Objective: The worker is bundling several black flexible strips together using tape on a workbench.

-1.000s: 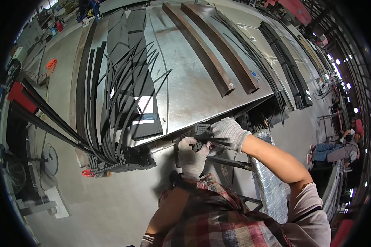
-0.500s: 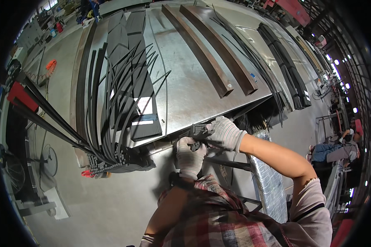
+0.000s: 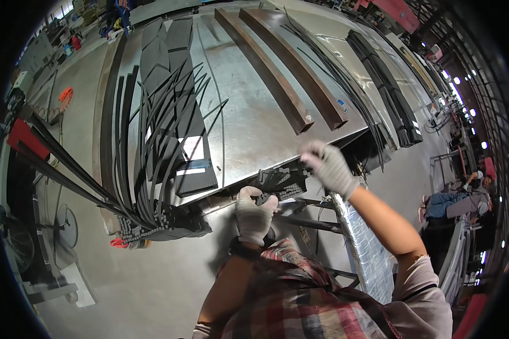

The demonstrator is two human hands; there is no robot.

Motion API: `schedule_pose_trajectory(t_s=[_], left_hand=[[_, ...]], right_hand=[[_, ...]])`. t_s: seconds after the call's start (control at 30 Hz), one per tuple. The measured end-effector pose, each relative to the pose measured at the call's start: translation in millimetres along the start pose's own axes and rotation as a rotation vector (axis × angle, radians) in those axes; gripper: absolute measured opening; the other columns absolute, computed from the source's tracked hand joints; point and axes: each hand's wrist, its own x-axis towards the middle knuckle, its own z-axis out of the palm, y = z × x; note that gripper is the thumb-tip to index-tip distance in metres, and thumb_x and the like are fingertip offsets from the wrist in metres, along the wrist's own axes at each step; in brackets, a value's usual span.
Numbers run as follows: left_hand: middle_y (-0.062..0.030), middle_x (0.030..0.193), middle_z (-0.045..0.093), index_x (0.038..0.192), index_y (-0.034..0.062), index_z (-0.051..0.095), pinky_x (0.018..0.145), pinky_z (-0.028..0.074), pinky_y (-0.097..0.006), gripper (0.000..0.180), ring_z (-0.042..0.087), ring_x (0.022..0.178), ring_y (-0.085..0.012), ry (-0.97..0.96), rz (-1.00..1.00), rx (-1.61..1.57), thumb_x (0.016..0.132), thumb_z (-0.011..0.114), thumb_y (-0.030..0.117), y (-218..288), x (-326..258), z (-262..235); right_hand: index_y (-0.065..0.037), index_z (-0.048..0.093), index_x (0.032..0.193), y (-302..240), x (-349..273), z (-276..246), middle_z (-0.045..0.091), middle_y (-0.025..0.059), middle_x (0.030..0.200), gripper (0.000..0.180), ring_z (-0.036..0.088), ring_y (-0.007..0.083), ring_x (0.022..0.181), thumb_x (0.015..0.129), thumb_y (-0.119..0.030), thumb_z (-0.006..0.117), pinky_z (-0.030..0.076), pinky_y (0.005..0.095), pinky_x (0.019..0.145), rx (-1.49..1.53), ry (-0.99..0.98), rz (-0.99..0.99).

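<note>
Several dark strips with square ends form a bundle just off the near edge of the metal table. My left hand, in a pale striped work glove, is closed around the left side of that bundle, thumb over the strip ends. What lies inside the grip is mostly hidden. My right hand, gloved the same way, is lifted to the right of the bundle, apart from it. Its fingers are loosely bent and slightly blurred, and I see nothing in them.
The metal table carries two rusty steel bars and black flat packs under loose, curved strips. A larger strip bundle juts out at the left. A foil-wrapped block stands by my right forearm. Another person is far right.
My right hand has come away from the bundle, moving up and to the right. The strip ends now show more fully. My left hand keeps its grip, and the view has shifted slightly.
</note>
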Motion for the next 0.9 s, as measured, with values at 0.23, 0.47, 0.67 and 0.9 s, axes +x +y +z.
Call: schedule_pose_trajectory(t_s=[0.23, 0.47, 0.67, 0.9], left_hand=[[-0.0155, 0.091, 0.058, 0.091, -0.0018, 0.056, 0.078, 0.048, -0.037, 0.034, 0.057, 0.083, -0.0273, 0.054, 0.176, 0.196, 0.068, 0.075, 0.016, -34, 16, -13], [-0.0149, 0.091, 0.057, 0.090, -0.0016, 0.056, 0.076, 0.047, -0.036, 0.035, 0.055, 0.081, -0.0255, 0.059, 0.209, 0.198, 0.069, 0.075, 0.017, -32, 14, -10], [-0.0154, 0.091, 0.056, 0.090, -0.0018, 0.055, 0.075, 0.047, -0.036, 0.034, 0.055, 0.081, -0.0254, 0.053, 0.225, 0.178, 0.068, 0.075, 0.015, -36, 15, -10], [-0.0116, 0.093, 0.054, 0.095, -0.0005, 0.051, 0.071, 0.049, -0.030, 0.035, 0.055, 0.081, -0.0177, -0.025, 0.167, -0.015, 0.072, 0.076, 0.004, -36, 10, -2]], right_hand=[[-0.007, 0.068, 0.092, 11, -40, 56, 0.064, 0.0114, 0.078, 0.016, 0.063, 0.0291, 0.073, 0.083, -0.020, 0.067, 0.050, 0.0393, 0.068, -0.404, -0.163, -0.303], [-0.007, 0.069, 0.093, 12, -37, 62, 0.065, 0.0122, 0.082, 0.022, 0.064, 0.0311, 0.077, 0.085, -0.028, 0.066, 0.049, 0.0420, 0.068, -0.736, -0.033, -0.312], [-0.009, 0.059, 0.088, 2, -35, 57, 0.062, 0.0117, 0.077, 0.017, 0.062, 0.0323, 0.074, 0.084, -0.024, 0.064, 0.047, 0.0448, 0.069, -0.849, -0.006, -0.335], [-0.010, 0.066, 0.086, -10, -16, 52, 0.067, 0.0127, 0.077, 0.015, 0.067, 0.0325, 0.078, 0.083, -0.024, 0.061, 0.051, 0.0454, 0.069, -0.963, -0.351, -0.219]])
